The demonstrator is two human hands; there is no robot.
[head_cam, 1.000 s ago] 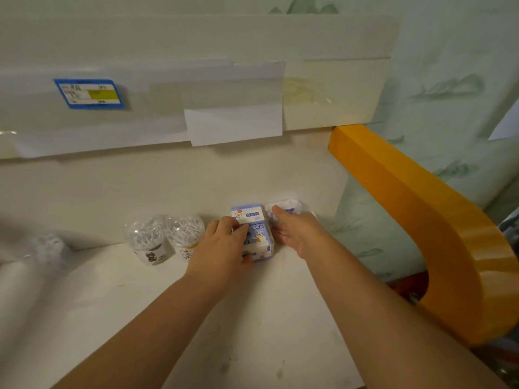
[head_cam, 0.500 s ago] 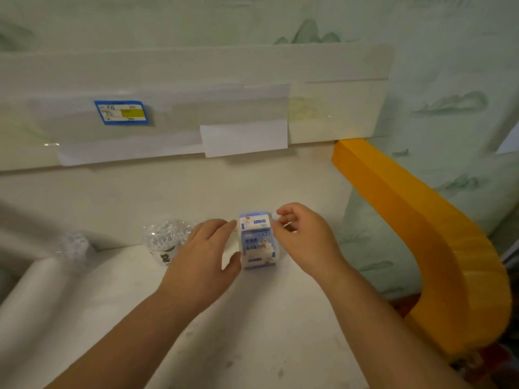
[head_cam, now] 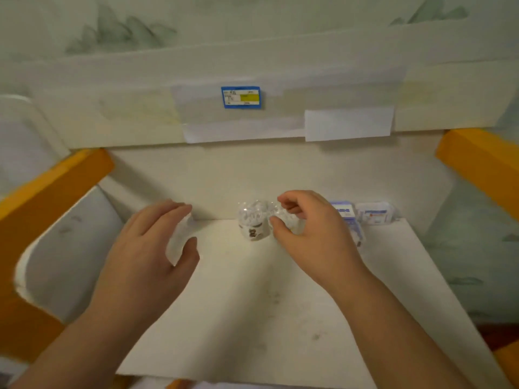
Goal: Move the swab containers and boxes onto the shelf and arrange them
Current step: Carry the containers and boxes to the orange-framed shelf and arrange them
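Observation:
On the white shelf (head_cam: 252,299), a clear round swab container (head_cam: 254,223) with a printed label stands near the back wall. A second clear container (head_cam: 290,220) is right beside it; my right hand (head_cam: 314,234) curls its thumb and fingers round it. A third clear container (head_cam: 179,234), blurred, sits between the thumb and straight fingers of my left hand (head_cam: 151,248); whether they touch is unclear. A blue swab box (head_cam: 346,214) and a flat white swab box (head_cam: 375,213) stand at the back right, partly hidden by my right hand.
Orange shelf frame (head_cam: 53,192) runs along the left side, with another orange beam (head_cam: 483,167) at the right. An upper shelf edge carries a blue and yellow price tag (head_cam: 241,97) and taped white paper (head_cam: 348,123). A grey-white curved panel (head_cam: 67,248) borders the shelf's left.
Both hands left the blue box and moved left. My right hand now curls round a clear container and my left hand reaches the far-left one. The view swung left.

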